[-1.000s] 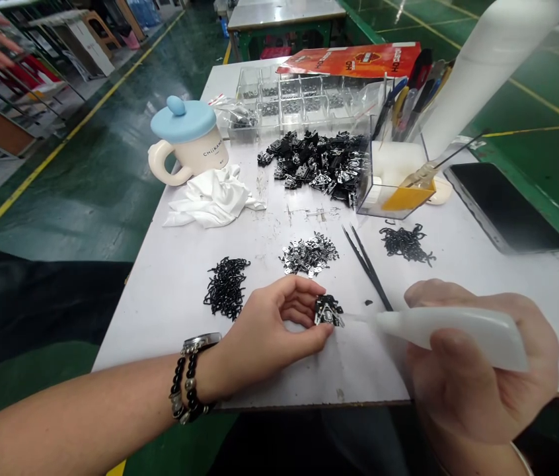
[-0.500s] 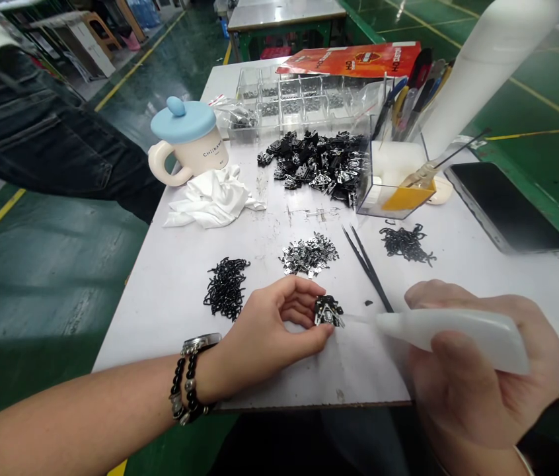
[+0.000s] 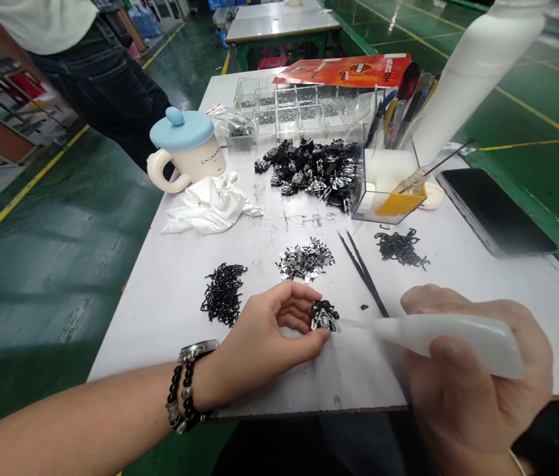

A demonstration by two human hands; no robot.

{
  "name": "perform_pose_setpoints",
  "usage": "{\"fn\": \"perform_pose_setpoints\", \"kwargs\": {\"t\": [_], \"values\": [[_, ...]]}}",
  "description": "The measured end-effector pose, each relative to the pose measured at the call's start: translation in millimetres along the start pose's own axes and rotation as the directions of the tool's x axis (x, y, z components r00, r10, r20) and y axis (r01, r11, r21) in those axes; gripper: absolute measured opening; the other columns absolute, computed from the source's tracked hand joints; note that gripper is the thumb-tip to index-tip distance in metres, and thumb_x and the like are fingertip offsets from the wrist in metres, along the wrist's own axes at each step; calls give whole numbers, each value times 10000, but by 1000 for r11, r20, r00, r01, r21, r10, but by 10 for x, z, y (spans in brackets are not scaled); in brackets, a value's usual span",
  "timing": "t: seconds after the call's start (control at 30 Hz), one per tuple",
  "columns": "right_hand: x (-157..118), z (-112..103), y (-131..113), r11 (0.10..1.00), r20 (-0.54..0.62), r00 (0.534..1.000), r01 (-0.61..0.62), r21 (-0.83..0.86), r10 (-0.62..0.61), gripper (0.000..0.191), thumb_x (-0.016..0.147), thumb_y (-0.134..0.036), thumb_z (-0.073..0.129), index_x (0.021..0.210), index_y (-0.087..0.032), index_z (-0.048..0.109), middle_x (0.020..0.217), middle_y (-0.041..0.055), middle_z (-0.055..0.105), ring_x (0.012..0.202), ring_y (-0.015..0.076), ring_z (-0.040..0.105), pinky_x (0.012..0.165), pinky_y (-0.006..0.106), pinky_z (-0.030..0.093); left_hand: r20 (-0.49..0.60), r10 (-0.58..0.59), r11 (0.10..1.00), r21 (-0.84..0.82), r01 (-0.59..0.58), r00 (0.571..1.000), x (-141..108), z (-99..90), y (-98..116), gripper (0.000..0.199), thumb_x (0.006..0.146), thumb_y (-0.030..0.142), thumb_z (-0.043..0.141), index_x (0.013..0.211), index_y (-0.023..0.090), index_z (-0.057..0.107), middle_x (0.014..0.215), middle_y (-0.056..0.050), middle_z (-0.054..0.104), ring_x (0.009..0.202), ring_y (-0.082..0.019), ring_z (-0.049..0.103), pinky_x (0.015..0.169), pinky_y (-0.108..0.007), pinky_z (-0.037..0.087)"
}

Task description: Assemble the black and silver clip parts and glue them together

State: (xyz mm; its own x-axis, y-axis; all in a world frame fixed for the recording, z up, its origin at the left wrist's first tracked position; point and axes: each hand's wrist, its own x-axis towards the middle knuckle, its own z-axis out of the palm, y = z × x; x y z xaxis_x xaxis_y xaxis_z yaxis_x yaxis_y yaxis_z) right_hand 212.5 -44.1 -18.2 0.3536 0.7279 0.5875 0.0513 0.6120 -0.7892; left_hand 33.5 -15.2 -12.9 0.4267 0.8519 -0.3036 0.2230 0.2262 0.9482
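Note:
My left hand (image 3: pixel 279 327) pinches a small black-and-silver mechanical part (image 3: pixel 324 316) between thumb and fingers, low over the table. Wrapped in my right hand (image 3: pixel 482 377) is a white squeeze bottle (image 3: pixel 458 337), lying nearly level. Its thin clear nozzle points left and reaches the part's right side; whether it touches is too fine to tell. Black tweezers (image 3: pixel 363 277) lie between the hands, just beyond the nozzle. Close to my left hand are a heap of small silver metal pieces (image 3: pixel 305 259) and a pile of little black hooked pieces (image 3: pixel 223 293).
Another black pile (image 3: pixel 402 247) and a phone (image 3: pixel 497 210) lie right. Behind are a heap of black-and-silver parts (image 3: pixel 314 168), a clear tool holder (image 3: pixel 388 198), a compartment box (image 3: pixel 284 119), a lidded mug (image 3: pixel 187 152) and crumpled tissue (image 3: pixel 213 203). A person (image 3: pixel 106 79) stands at the left.
The view has shifted slightly, and the person at the left has moved farther back along the aisle. Both hands keep their holds, with the nozzle still at the part.

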Motion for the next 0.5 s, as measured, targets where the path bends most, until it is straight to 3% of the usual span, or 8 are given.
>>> {"fn": "perform_pose_setpoints", "kwargs": {"t": [0.2,0.5], "values": [[-1,2,-8,997,15,998,-54,52,53,11,808,-113,569,813,-123,570,679,21,484,587,156,488,574,360,353,-5,-5,1000,14,5,1000,3,-9,-2,328,736,245,699,1024,184,555,857,15,551,726,-46,545,682,-130,490],[3,1,3,1000,63,998,10,20,-11,43,811,-86,543,840,-108,565,700,24,488,612,157,505,553,344,356,-10,9,999,34,-8,1000,-4,-7,14,309,744,256,689,1012,179,555,850,11,552,744,-54,553,689,-136,498]]}}
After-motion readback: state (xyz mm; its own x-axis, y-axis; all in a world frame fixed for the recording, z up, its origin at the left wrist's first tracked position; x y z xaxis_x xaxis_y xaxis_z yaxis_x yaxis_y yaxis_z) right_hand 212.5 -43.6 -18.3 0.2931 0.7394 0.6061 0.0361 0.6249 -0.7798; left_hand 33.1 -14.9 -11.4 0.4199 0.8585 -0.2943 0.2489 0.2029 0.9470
